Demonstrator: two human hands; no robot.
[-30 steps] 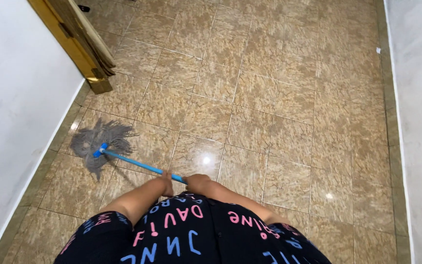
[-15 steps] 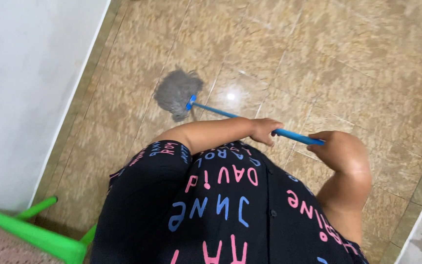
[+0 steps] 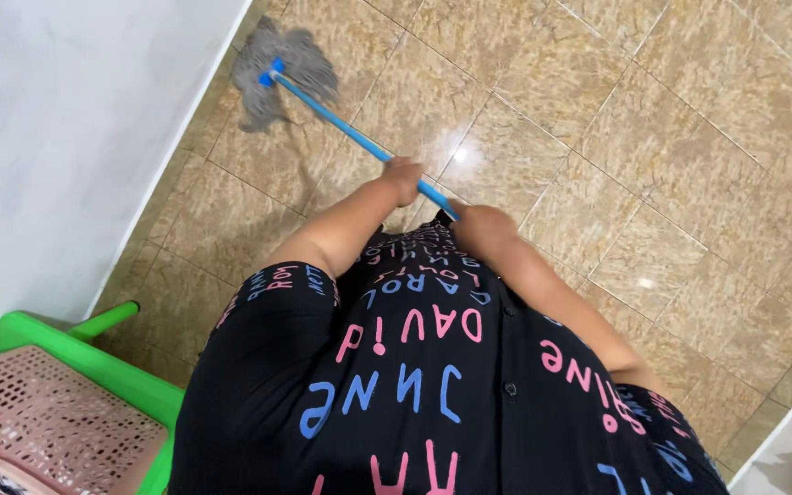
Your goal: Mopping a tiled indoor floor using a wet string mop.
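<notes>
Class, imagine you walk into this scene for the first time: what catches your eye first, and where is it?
A long blue mop handle runs diagonally from the centre up to a grey string mop head on the glossy tan tiled floor beside the white wall. The left hand and right hand both grip it. A bright green plastic stool stands bottom left.

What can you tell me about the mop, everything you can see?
The mop has a thin, bright blue pole and a shaggy grey head of soft strings, joined by a blue clamp. The strings lie spread on the tan tiled floor, close to the white wall. The pole slants up from there towards the person. The left hand grips it partway along, and the right hand grips its near end.
</notes>
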